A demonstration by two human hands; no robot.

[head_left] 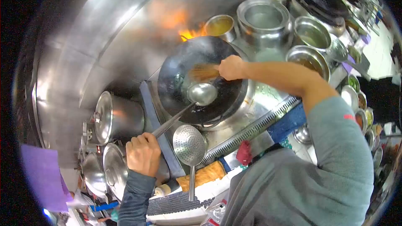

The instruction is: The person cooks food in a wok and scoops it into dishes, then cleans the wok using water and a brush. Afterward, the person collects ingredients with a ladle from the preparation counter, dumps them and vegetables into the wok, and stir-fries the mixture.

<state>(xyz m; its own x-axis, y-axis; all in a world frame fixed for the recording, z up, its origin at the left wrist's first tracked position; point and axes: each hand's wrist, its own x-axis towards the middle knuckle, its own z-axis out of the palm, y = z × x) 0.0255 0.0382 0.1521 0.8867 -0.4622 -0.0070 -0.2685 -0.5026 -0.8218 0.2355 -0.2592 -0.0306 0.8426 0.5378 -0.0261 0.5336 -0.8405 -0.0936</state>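
Observation:
A large dark wok [171,96] sits on the stove, with steam over it. My right hand [232,68] is closed round a brown bristle brush [203,72], its bristles over the inside of the wok. Wrapped round the long handle of a metal ladle [202,94] is my left hand [143,154], to the lower left of the wok. The ladle's bowl hangs over the wok, just below the brush. A perforated strainer [189,144] lies at the wok's front edge, its handle toward me.
Flames [192,33] rise behind the wok. A pot of yellow liquid [220,26], a large steel pot [264,16] and bowls stand at the back right. Lidded pots [121,117] are at the left. A folded yellow cloth [202,175] and a red cloth [243,152] lie in front.

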